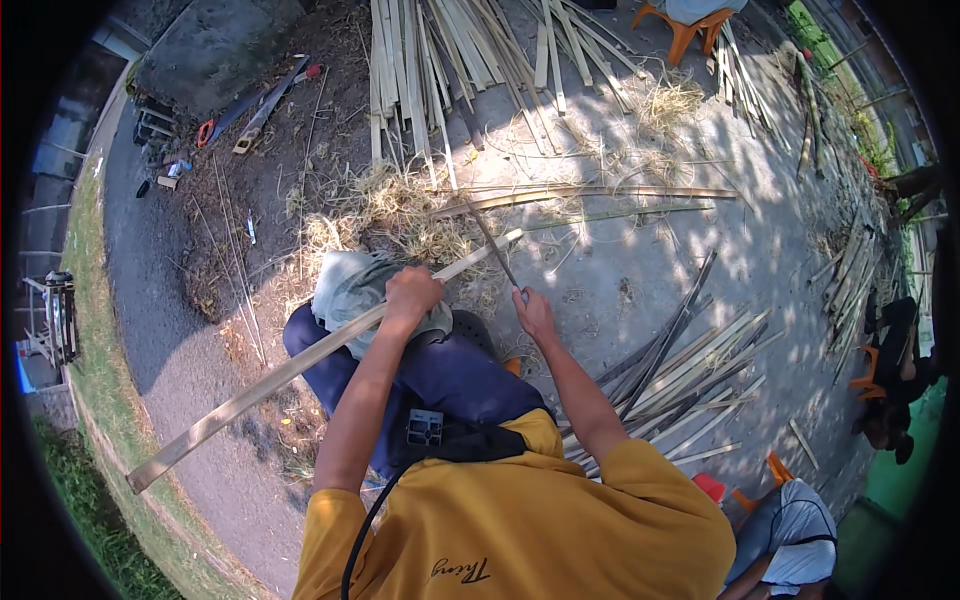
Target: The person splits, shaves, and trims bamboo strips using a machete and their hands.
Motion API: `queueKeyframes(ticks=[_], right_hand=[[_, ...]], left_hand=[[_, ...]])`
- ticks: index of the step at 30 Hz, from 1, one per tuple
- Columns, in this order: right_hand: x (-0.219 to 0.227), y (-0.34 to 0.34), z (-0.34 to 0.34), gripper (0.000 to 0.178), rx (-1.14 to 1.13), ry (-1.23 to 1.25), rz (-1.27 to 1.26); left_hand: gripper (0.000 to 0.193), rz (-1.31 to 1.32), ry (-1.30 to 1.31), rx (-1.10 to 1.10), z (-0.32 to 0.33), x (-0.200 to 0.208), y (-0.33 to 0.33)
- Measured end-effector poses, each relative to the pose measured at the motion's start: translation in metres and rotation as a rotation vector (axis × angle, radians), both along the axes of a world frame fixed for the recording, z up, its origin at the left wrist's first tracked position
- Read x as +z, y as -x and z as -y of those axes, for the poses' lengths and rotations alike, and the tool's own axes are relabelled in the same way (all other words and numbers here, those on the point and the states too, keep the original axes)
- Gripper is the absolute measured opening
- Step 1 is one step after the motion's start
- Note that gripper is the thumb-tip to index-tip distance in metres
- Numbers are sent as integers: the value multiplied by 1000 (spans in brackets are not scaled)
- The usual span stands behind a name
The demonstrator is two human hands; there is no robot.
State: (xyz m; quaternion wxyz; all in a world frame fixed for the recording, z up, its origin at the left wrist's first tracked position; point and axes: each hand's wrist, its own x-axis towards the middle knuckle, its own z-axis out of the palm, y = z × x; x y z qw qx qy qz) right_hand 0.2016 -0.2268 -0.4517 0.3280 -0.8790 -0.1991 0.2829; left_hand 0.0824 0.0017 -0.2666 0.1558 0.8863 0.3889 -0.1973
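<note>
A long pale bamboo strip (pixel 257 396) slants across my lap, from the lower left up to the middle. My left hand (pixel 411 297) is closed round it near its upper end, above my knee. A grey-green cloth (pixel 345 292) is draped over that knee, under the strip. In my right hand (pixel 536 314) I grip the handle of a knife (pixel 506 268). Its long, narrow blade points up and left and crosses the strip close to its far end. Whether the edge bites into the bamboo cannot be made out.
Thin shavings (pixel 395 205) litter the ground ahead. Bundled bamboo strips (pixel 430 70) lie beyond, and another pile (pixel 670 375) is at my right. Two saws (pixel 262 110) rest at the far left. A person (pixel 800 530) sits at the lower right; another (pixel 890 370) is farther right.
</note>
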Motion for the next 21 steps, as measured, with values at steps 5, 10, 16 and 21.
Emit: queueKeyframes(ticks=[5, 10, 16, 21], right_hand=[[33, 9, -21, 57, 32, 51, -67], [35, 20, -16, 58, 171, -72, -91], [-9, -21, -27, 62, -137, 89, 13], [-1, -17, -37, 60, -27, 52, -26]], left_hand=[[47, -70, 47, 35, -5, 1, 2], [46, -119, 81, 53, -10, 7, 1], [47, -118, 80, 47, -2, 6, -4], [45, -107, 66, 63, -8, 2, 1]])
